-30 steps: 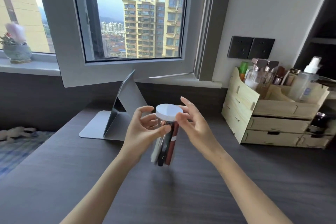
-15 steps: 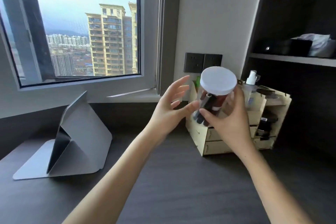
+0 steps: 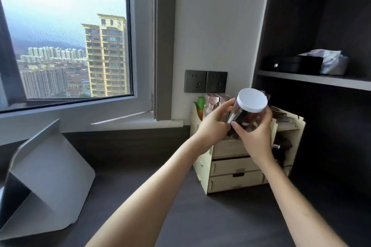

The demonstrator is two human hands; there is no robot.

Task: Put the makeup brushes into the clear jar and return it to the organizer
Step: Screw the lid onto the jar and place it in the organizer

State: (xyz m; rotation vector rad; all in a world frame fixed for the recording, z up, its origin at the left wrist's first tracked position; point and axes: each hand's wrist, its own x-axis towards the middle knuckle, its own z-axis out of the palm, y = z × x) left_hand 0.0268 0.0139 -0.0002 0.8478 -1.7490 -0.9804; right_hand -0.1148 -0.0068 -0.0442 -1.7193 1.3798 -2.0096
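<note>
You've got both hands, left hand [image 3: 213, 124] and right hand [image 3: 254, 136], clasped round the capped clear jar [image 3: 248, 112] of brushes above the organizer [image 3: 230, 166], so lowering carelessly could knock the crowded bottles [image 3: 215, 102] over.

A dark wood-grain desk [image 3: 210, 216] is stretching under both forearms. A pale wooden organizer [image 3: 230, 172] with drawers is sitting on it directly below the hands, against the wall. A grey folded stand [image 3: 46, 182] is resting on the desk well off to the left of the left hand, near the window side.
</note>
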